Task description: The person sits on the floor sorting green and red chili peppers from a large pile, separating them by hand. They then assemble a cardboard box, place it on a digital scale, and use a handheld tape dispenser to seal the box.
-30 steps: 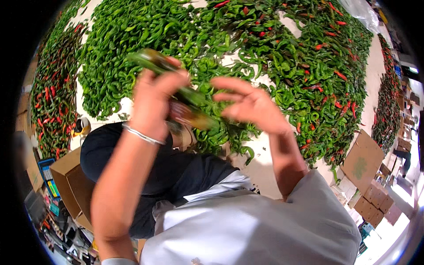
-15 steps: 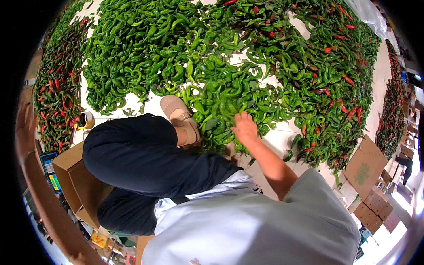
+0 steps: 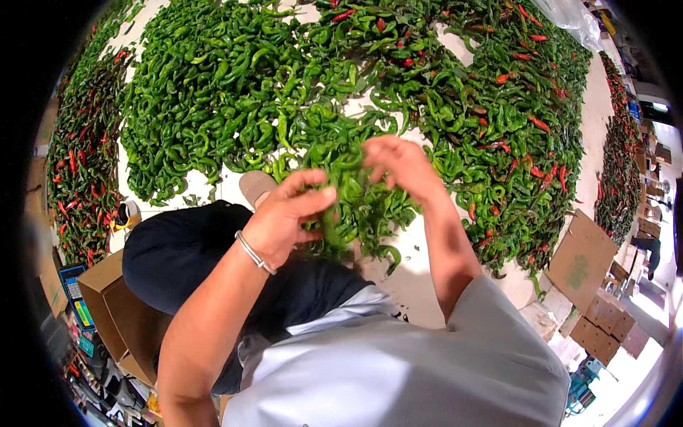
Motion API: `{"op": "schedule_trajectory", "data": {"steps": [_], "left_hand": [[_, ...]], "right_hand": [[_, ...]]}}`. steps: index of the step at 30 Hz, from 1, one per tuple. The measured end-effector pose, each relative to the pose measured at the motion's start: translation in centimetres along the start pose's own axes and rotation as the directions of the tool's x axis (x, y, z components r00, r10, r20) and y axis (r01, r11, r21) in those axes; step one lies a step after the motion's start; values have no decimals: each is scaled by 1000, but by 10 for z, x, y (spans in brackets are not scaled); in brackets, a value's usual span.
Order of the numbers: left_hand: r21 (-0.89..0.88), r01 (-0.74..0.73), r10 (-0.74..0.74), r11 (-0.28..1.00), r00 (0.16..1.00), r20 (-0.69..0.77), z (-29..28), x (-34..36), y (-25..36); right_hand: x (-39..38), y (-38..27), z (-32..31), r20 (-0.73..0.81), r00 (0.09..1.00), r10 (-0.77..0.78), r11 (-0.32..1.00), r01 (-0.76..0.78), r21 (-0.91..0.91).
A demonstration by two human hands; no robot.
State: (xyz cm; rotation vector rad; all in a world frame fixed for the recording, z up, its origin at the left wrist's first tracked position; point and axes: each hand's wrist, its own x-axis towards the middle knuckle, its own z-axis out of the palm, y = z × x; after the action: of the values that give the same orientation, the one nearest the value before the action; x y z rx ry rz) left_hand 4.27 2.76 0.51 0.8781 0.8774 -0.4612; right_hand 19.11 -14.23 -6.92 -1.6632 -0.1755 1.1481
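Observation:
My left hand, with a silver bangle at its wrist, hovers at the near edge of the heap of green chili peppers. Its thumb and fingers are apart, and I see nothing held in them. Across from it, my right hand reaches over the same heap, fingers apart and bent down, the tips smeared by motion. Curved green peppers lie between and under the two hands, some blurred. Whether the right fingertips touch a pepper I cannot tell.
To the right lies a mixed spread of green and red peppers; another mixed strip runs along the far left. A cardboard box stands by my bent leg. A cardboard sheet and stacked boxes are at the right.
My left hand has come into view over the near peppers. My right hand has risen away from me, its fingers now spread. The whole view has shifted slightly left.

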Motion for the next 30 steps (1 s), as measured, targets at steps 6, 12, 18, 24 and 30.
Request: {"op": "schedule_trajectory", "data": {"steps": [6,12,18,24,30], "left_hand": [[-347,-65,87,936,995,49,2,-3,-7],[-356,-121,98,927,992,-82,3,-3,-11],[-394,-133,121,910,991,-56,-3,-4,-15],[-402,-146,160,904,987,0,5,4,-13],[-362,-144,143,921,989,-29,12,7,-15]], "right_hand": [[82,157,-132,-552,802,-227,562,-355,-747],[88,170,-98,-540,841,-33,517,-448,-729],[76,142,-136,-434,890,139,954,-238,-181],[51,150,-147,-192,980,57,478,-196,-856],[29,203,-133,-323,931,-172,170,-295,-940]]}}
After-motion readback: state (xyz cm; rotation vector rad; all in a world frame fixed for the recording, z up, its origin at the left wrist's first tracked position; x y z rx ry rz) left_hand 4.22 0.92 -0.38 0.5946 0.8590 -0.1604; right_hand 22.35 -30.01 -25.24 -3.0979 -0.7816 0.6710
